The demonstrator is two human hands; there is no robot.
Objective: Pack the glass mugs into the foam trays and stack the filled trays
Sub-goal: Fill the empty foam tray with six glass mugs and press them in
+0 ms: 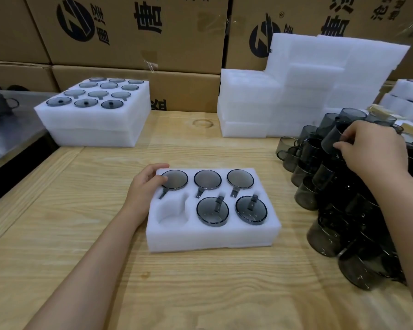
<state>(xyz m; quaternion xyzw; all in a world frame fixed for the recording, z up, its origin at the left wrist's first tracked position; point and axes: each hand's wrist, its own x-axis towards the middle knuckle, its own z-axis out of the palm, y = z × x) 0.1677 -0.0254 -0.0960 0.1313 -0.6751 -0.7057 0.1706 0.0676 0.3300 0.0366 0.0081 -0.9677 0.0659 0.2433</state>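
Note:
A white foam tray (212, 236) lies in the middle of the wooden table. Several smoky glass mugs sit in its pockets, and the front-left pocket (171, 214) holds none. My left hand (144, 189) rests on the tray's left edge, thumb on its top corner and fingers by the rear-left mug (175, 179). At the right stands a heap of dark glass mugs (339, 206). My right hand (372, 148) grips one mug (332, 139) near the top of that heap.
Filled foam trays (93, 120) are stacked at the rear left, with mugs showing in the top layer. Bare foam trays (296, 91) pile up at the rear centre-right. Cardboard boxes (129, 32) wall the back. A metal surface (10, 120) adjoins the table's left side.

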